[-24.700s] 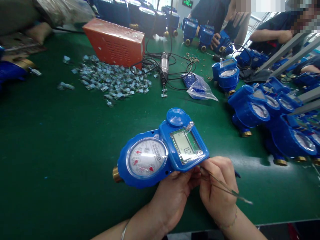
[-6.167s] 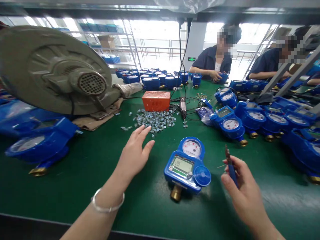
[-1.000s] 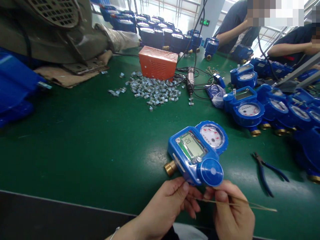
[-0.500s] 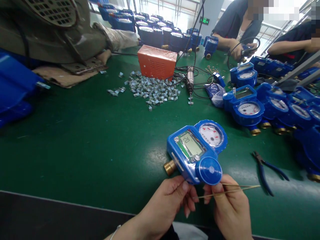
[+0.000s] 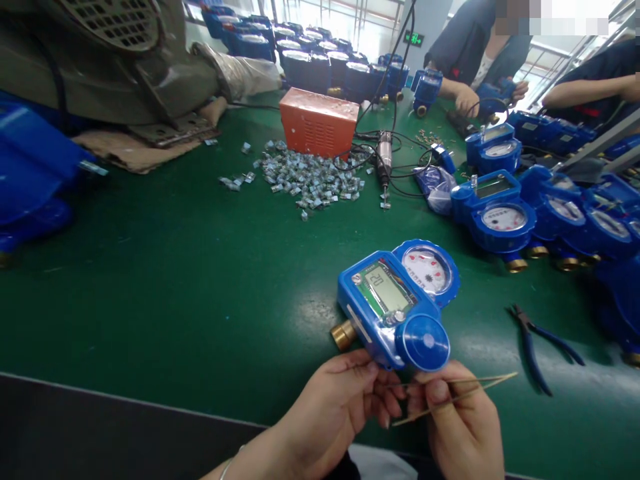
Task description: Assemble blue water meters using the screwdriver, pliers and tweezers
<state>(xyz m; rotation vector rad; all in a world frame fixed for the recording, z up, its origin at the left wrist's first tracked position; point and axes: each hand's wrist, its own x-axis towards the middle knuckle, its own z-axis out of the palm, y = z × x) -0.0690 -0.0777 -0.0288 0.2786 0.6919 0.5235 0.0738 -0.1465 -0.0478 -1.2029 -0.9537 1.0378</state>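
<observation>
A blue water meter (image 5: 384, 337) lies tilted on the green bench, its small display reading 20 and its round dial (image 5: 427, 270) facing up. At its lower edge my left hand (image 5: 345, 393) is closed, thumb against the fingers; what they pinch is hidden. Just below the meter's round blue cap (image 5: 426, 341), my right hand (image 5: 463, 417) pinches a thin, brass-coloured wire (image 5: 493, 381) between thumb and fingers. The wire is bent into a narrow V pointing right. One strand runs toward my left fingertips; the other has a loose end below.
Cutting pliers (image 5: 530, 343) lie open at right. Several blue meters (image 5: 505, 217) stand beyond them. Ahead are an orange box (image 5: 320, 123), a heap of small clear tags (image 5: 310, 177) and a corded screwdriver (image 5: 384, 157). A big blower (image 5: 120, 73) occupies the back left. Co-workers' hands (image 5: 467, 100) show across the bench.
The wire's loose end has swung down and away from my left fingertips. My right thumb has shifted a little lower along the wire. The meter stays in place on the bench.
</observation>
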